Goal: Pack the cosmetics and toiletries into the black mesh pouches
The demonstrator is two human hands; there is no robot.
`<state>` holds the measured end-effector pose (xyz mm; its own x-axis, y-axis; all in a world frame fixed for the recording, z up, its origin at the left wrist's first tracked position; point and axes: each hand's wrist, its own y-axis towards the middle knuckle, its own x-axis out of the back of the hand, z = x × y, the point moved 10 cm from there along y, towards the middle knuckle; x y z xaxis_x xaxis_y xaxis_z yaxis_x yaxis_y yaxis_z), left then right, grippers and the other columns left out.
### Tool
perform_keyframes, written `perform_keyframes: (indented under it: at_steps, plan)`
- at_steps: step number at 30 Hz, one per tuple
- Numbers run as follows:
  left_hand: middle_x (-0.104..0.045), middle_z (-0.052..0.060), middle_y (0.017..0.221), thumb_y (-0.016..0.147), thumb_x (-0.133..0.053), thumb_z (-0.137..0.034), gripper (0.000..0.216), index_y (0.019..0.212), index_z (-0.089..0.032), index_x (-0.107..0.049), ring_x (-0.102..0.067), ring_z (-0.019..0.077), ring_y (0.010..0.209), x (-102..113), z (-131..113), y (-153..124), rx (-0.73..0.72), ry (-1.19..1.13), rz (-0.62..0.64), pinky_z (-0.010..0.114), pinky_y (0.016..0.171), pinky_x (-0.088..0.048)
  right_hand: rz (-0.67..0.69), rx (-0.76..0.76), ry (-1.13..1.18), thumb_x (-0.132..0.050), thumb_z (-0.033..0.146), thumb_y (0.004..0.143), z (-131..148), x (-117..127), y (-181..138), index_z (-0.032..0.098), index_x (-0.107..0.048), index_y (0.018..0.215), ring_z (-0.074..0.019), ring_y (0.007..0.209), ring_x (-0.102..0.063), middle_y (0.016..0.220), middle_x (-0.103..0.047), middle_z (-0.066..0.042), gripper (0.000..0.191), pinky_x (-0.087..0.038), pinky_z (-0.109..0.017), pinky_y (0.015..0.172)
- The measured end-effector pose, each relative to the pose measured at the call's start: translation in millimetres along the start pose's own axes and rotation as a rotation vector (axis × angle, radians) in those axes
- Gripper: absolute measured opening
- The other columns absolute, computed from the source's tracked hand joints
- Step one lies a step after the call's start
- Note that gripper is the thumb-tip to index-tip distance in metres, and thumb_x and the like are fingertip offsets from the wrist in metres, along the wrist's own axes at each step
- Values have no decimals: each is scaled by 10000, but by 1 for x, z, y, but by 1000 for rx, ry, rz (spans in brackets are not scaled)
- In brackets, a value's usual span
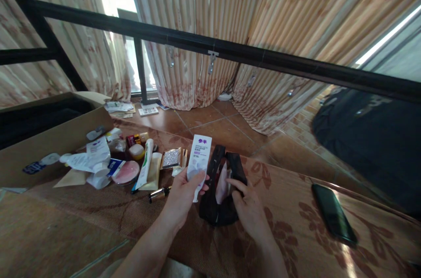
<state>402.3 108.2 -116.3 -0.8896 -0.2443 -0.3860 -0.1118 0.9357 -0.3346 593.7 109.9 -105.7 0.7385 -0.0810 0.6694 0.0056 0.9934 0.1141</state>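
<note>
My left hand (187,188) is closed around a white toothpaste tube (199,155) with purple lettering, held upright with its narrow end down. Just right of it lies a black zip pouch (210,212), its top gaping. Inside the pouch a pale pinkish item (222,186) shows; its kind I cannot make out. My right hand (248,205) rests over the pouch's right side, index finger stretched to the opening and touching near the pale item. The other fingers are bent and partly hidden; no held thing shows in them.
Left of the pouch lie several tubes and jars, a pink round container (125,172), a glittery compact (171,158) and a dark gold-trimmed tube (158,194). A cardboard box (55,146) stands behind. At right lies a phone (333,214). A black metal rail (184,37) crosses beyond.
</note>
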Motion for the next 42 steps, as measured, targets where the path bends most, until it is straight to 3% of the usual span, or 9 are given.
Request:
perform_keyframes:
  at_steps: [9, 15, 25, 35, 42]
  plan:
    - [-689, 39, 773, 710, -723, -417, 336, 848, -122, -639, -586, 89, 545, 0, -3, -2, -13, -38, 13, 203, 510, -464, -176, 40, 171, -480, 358, 890, 9, 17, 0, 249, -709, 1033, -215, 1067, -591, 1162, -607, -72, 291, -472, -349, 905]
    - [-677, 31, 753, 718, -710, -420, 336, 848, -122, -628, -583, 91, 535, 0, -5, -1, -11, -43, 4, 204, 501, -457, -253, 28, 221, -534, 409, 873, 13, 22, -3, 231, -726, 970, -206, 1013, -626, 1222, -576, -98, 279, -549, -275, 704]
    - [-687, 41, 737, 726, -694, -457, 374, 893, -127, -640, -580, 101, 516, 3, -3, -3, 15, -55, -19, 204, 484, -447, -299, 26, 202, -557, 395, 857, 13, 23, -5, 223, -734, 932, -190, 942, -651, 1199, -597, -101, 258, -556, -255, 660]
    - [-739, 121, 817, 849, -477, -571, 543, 1049, -97, -650, -596, 145, 533, 6, -5, -2, 8, -106, -6, 243, 490, -456, -304, 7, 202, -551, 406, 853, 13, 24, -6, 216, -725, 955, -172, 852, -661, 1206, -602, -105, 277, -542, -239, 587]
    - [-737, 112, 808, 855, -513, -510, 457, 942, -95, -683, -626, 160, 601, 2, -8, -7, 26, -206, 23, 268, 597, -500, -278, -24, 233, -548, 410, 849, 8, 19, -4, 213, -722, 961, -186, 897, -659, 1213, -593, -108, 286, -545, -245, 610]
